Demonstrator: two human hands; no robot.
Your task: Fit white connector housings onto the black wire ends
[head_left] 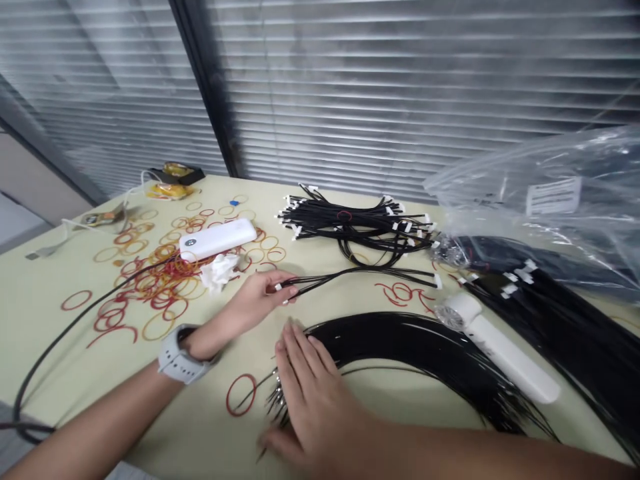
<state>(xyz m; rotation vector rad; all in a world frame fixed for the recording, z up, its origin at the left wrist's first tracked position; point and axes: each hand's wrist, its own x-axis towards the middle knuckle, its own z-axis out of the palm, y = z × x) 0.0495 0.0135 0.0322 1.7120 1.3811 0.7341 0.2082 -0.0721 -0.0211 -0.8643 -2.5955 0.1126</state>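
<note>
My left hand (265, 297) is closed, pinching the white-tipped end of a few black cables (345, 272). Those cables run to the right across the table and finish in a white connector (439, 281). Nearer to me, my right hand (313, 393) lies with its fingers stretched out over the left end of a thick curved bundle of black wires (400, 340). Its palm hides part of that bundle, while bare metallic tips (277, 395) stick out beside the fingers. One red rubber band (241, 395) lies left of these tips, around a single stray wire.
Behind my hands sits a pile of black cables with white connectors (345, 220). Scattered rubber bands (155, 280) surround a white power bank (217, 239) and crumpled tissue (220, 271). To the right are a white handheld fan (510, 357), more black cables (560, 327) and a clear plastic bag (500, 187).
</note>
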